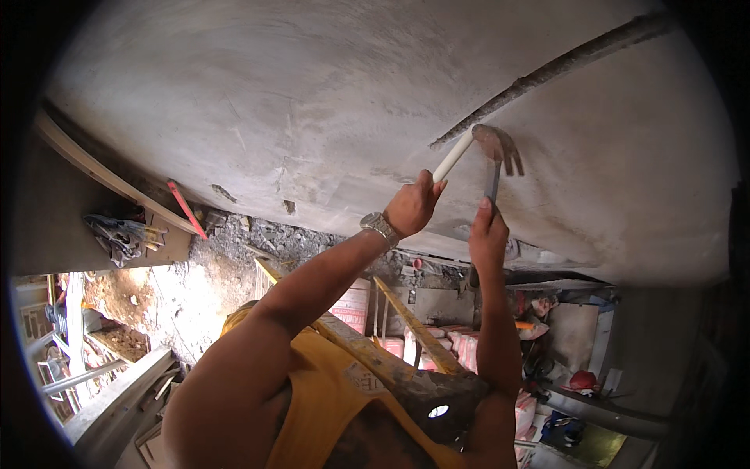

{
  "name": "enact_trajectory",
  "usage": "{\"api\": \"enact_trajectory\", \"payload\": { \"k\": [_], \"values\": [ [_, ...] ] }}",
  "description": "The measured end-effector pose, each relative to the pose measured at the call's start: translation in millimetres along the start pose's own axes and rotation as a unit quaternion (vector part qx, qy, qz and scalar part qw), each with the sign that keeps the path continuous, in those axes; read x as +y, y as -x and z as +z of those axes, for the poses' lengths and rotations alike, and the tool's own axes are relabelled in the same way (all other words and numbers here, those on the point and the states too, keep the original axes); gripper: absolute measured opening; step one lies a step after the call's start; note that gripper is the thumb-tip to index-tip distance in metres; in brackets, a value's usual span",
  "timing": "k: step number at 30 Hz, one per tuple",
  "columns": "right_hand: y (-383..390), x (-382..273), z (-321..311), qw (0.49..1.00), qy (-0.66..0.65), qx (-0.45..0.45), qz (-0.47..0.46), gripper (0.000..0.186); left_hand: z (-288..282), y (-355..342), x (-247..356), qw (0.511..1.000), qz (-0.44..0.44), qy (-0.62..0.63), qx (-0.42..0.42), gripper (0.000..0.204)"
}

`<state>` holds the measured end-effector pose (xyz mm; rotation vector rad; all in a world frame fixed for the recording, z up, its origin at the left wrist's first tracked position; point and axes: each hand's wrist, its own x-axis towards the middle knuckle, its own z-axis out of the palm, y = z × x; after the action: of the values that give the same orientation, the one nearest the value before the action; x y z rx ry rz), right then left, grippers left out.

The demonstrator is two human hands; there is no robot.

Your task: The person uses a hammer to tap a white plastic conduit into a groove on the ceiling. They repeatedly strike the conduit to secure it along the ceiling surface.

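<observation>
My left hand [410, 209], with a metal watch on the wrist, is closed on a white rod [453, 154]. The rod slants up to just below a long rough groove [547, 78] cut in the grey plastered wall [297, 94]. My right hand [488, 234] grips a hammer [492, 176] by its grey handle. The motion-blurred hammer head overlaps or lies beside the rod's upper end; I cannot tell whether they touch.
Below me are a yellow ladder [426, 340], pink-and-white sacks [344, 305] and rubble [230, 230] along the wall's foot. A red bar [187, 209] leans at left near wooden boards [117, 168]. A red object [583, 381] lies at lower right.
</observation>
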<state>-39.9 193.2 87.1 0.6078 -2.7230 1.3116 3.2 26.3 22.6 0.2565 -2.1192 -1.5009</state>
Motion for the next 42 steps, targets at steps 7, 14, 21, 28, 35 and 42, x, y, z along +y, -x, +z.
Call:
{"api": "enact_trajectory", "payload": {
  "k": [7,14,21,28,35,42],
  "values": [
    [-7.7,13.0,11.0,0.994,-0.003,0.059,-0.096,0.045,-2.1,-4.7,2.4,1.000,-0.022,0.003,-0.022,0.029],
    [19.8,-31.3,-8.3,0.985,-0.165,-0.026,0.050,0.045,-13.9,-14.5,-25.1,0.996,-0.017,-0.037,-0.074,0.033],
    [29.5,-47.3,-22.5,0.975,-0.214,-0.003,0.053,0.047,-19.8,17.9,-27.5,0.992,0.039,-0.058,-0.105,0.028],
    [27.9,-46.9,-22.5,0.982,-0.186,-0.005,0.027,0.053,-25.8,29.7,-35.1,0.994,0.022,-0.076,-0.070,0.031],
    [29.7,-44.0,-24.1,0.983,-0.184,-0.013,0.012,0.053,-17.8,-9.5,-11.5,0.997,0.051,-0.030,-0.040,0.031],
    [30.2,-50.1,-23.2,0.985,-0.173,-0.011,-0.021,0.059,-15.3,-8.3,-16.6,0.998,0.034,-0.025,-0.050,0.032]
  ]
}}
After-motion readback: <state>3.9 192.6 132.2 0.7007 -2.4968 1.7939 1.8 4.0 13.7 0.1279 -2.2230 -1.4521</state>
